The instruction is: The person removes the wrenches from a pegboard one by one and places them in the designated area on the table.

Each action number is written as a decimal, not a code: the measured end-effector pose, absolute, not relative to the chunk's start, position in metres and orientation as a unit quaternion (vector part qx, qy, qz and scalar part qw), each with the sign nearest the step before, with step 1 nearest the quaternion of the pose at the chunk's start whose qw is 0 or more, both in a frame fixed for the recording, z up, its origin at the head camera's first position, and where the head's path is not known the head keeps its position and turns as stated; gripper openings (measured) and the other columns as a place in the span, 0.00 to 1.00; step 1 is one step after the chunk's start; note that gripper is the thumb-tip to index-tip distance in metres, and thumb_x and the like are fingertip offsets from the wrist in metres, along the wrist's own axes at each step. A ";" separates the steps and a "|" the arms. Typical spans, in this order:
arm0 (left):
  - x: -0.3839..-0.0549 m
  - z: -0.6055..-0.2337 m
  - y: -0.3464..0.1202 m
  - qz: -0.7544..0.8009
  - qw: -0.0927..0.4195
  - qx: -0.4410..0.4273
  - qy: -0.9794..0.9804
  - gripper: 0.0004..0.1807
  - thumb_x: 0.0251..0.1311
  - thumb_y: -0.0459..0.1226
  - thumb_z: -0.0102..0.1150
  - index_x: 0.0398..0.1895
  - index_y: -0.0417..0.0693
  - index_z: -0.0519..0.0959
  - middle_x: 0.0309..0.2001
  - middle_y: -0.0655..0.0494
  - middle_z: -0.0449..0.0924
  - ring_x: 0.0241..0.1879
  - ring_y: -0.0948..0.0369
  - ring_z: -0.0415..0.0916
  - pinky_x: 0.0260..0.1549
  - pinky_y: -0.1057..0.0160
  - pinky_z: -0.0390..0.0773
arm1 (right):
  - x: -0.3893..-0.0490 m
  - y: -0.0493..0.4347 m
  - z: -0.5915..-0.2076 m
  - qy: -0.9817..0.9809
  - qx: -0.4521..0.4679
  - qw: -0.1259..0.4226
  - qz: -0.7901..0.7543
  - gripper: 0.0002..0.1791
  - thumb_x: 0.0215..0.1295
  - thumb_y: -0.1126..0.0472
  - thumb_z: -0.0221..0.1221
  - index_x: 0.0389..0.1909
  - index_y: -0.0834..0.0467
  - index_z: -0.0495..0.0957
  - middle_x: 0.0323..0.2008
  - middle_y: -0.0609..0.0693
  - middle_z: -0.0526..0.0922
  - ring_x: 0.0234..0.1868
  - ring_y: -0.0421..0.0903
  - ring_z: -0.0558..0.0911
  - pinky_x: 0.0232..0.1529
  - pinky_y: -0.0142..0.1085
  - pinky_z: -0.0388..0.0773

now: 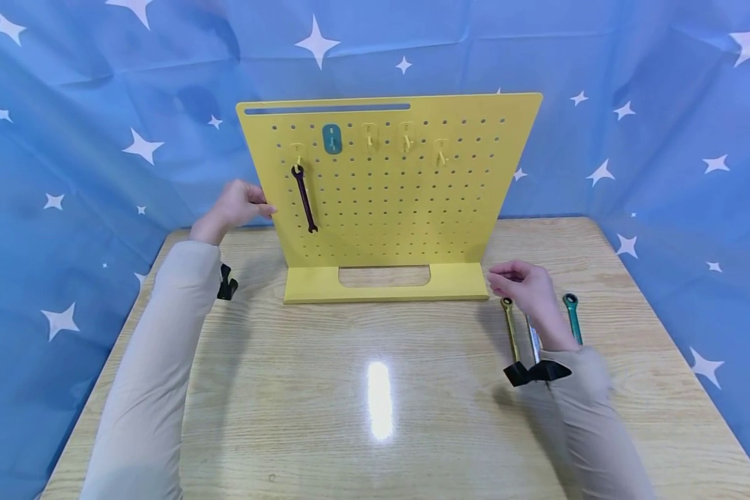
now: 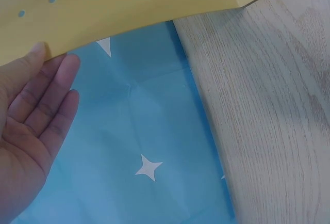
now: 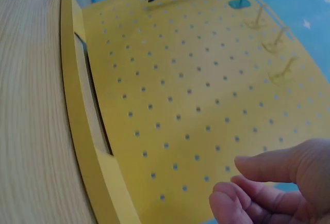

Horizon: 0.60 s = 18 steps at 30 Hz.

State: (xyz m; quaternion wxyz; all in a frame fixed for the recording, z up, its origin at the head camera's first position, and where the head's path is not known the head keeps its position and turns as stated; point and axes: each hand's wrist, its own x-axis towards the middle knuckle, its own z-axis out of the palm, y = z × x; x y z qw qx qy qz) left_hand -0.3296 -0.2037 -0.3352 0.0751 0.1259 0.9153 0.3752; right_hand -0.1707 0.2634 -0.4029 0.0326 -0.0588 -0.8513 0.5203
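Observation:
A yellow pegboard (image 1: 400,201) stands upright on the table. My left hand (image 1: 234,208) pinches its left edge; in the left wrist view the thumb (image 2: 33,61) lies on the front face. A dark purple wrench (image 1: 305,199) hangs from the leftmost hook (image 1: 297,161). My right hand (image 1: 525,288) is beside the board's lower right corner, fingers loosely curled, holding nothing. Under and around that hand lie a gold wrench (image 1: 510,328), a silver wrench (image 1: 533,340) partly hidden by the hand and wrist, and a teal wrench (image 1: 572,316).
A teal hook (image 1: 332,139) and several yellow hooks, such as the rightmost hook (image 1: 441,154), line the board's upper part. The board's base (image 1: 312,286) rests on the wooden table (image 1: 300,389). A blue star-patterned cloth (image 1: 662,90) hangs behind and at both sides.

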 end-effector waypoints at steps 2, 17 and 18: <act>-0.329 -0.335 -0.204 0.377 0.075 0.126 0.914 0.12 0.62 0.33 0.58 0.40 0.29 0.81 0.31 0.43 0.84 0.25 0.68 0.78 0.50 0.48 0.73 | -0.175 0.256 -0.402 -0.848 -0.051 0.032 0.527 0.16 0.64 0.64 0.59 0.46 0.73 0.75 0.27 0.45 0.79 0.26 0.32 0.79 0.32 0.27 0.80; -0.331 -0.337 -0.203 0.383 0.072 0.129 0.912 0.11 0.61 0.32 0.58 0.40 0.28 0.80 0.32 0.40 0.84 0.23 0.70 0.77 0.50 0.47 0.73 | -0.199 0.206 -0.393 -0.801 0.008 0.023 0.598 0.14 0.61 0.69 0.60 0.43 0.76 0.75 0.29 0.51 0.79 0.27 0.33 0.80 0.33 0.28 0.80; -0.332 -0.337 -0.203 0.384 0.073 0.128 0.911 0.11 0.61 0.32 0.58 0.40 0.28 0.80 0.32 0.40 0.84 0.23 0.70 0.77 0.50 0.47 0.73 | -0.201 0.203 -0.392 -0.798 0.014 0.023 0.602 0.14 0.61 0.69 0.60 0.43 0.77 0.75 0.29 0.50 0.79 0.27 0.33 0.80 0.33 0.28 0.80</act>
